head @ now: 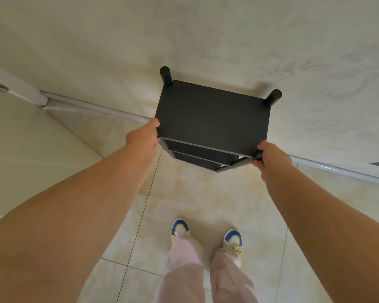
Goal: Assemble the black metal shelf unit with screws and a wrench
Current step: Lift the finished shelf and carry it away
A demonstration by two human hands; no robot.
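Both forearms reach out as my left hand (143, 133) and right hand (269, 157) clamp the black shelf unit's (212, 117) near posts, steadying it against the wall (249, 40).

Black shelf unit (210, 119) upright by the wall, seen from above: flat top panel, 2 lower shelves visible under front edge, 2 round post ends sticking up at rear corners.

A cream tiled floor (217, 197) meets a pale marbled wall (206, 40) along a grey baseboard (92, 107). Near the bottom stand two blue-and-white sneakers (179, 228) with yellow laces, below pink trouser legs (184, 270). A white door (15, 84) stands far left.
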